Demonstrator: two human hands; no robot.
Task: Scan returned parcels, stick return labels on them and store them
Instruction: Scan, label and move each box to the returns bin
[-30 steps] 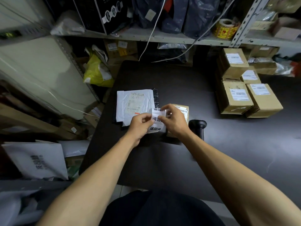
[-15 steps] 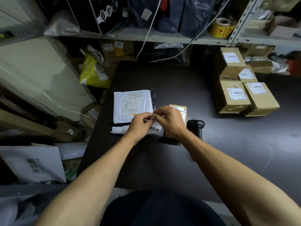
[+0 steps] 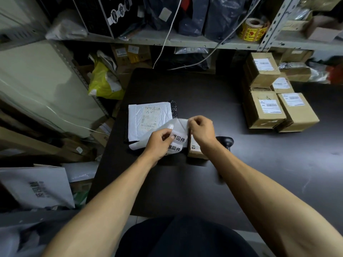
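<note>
A: Both bare forearms reach forward over the dark matte table (image 3: 185, 182). Left hand (image 3: 157, 143), fingers curled, pinches the white label sheet printed with black characters (image 3: 176, 143).

B: Yep, right hand (image 3: 201, 131) pinches its top edge, over the small brown cardboard box (image 3: 194, 149). Beyond them lies the white padded mailer parcel (image 3: 148, 121).

Boxes (image 3: 278, 101) block right; table (image 3: 185, 89) centre open

A single head-worn wide-angle camera looks forward and steeply down from close above the dark worktop (image 3: 185, 86), with shelving (image 3: 185, 42) across the frame's top.
</note>
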